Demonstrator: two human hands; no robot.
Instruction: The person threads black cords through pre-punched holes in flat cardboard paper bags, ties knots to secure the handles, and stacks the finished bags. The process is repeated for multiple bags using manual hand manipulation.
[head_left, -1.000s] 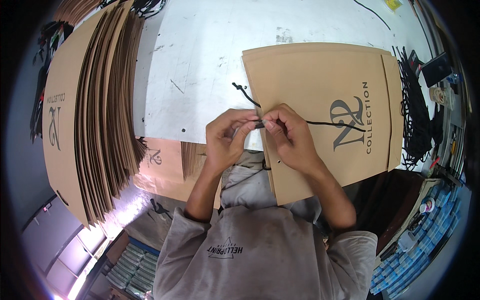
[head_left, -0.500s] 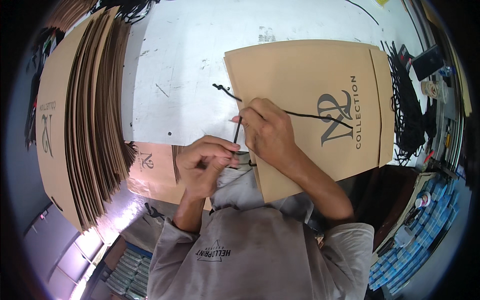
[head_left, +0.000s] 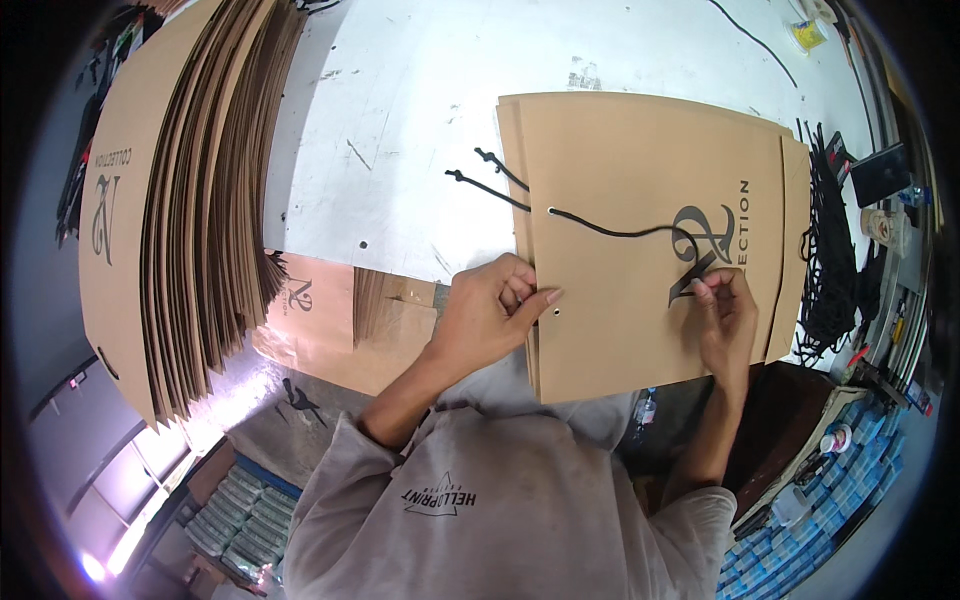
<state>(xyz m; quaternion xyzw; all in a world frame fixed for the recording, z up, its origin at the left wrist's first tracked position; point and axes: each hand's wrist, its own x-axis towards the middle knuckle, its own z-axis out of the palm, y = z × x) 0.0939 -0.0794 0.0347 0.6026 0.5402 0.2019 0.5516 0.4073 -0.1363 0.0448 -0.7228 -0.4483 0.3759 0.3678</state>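
Observation:
A flat brown paper bag (head_left: 640,340) with dark print lies on the white table, its punched top edge to the left. A black cord (head_left: 620,234) comes out of one punched hole and curves right across the front panel. My right hand (head_left: 728,320) pinches the cord's far end between thumb and fingertips, over the print. My left hand (head_left: 490,312) grips the bag's left edge, its thumb on the front panel beside a second, bare hole (head_left: 556,311); its fingertips are partly hidden. Two knotted cord ends (head_left: 486,187) stick out past that edge, above my left hand.
A thick row of folded brown bags (head_left: 200,200) stands at the left. More brown bags (head_left: 330,320) lie below the table's near edge. At the right are a bundle of black cords (head_left: 828,260), a dark phone-like device (head_left: 880,174) and a plastic cup (head_left: 882,228).
My right hand has moved right and down from the bag's edge to the cord's end. My left hand has let go of a cord and taken the bag's edge. A second knotted end now shows.

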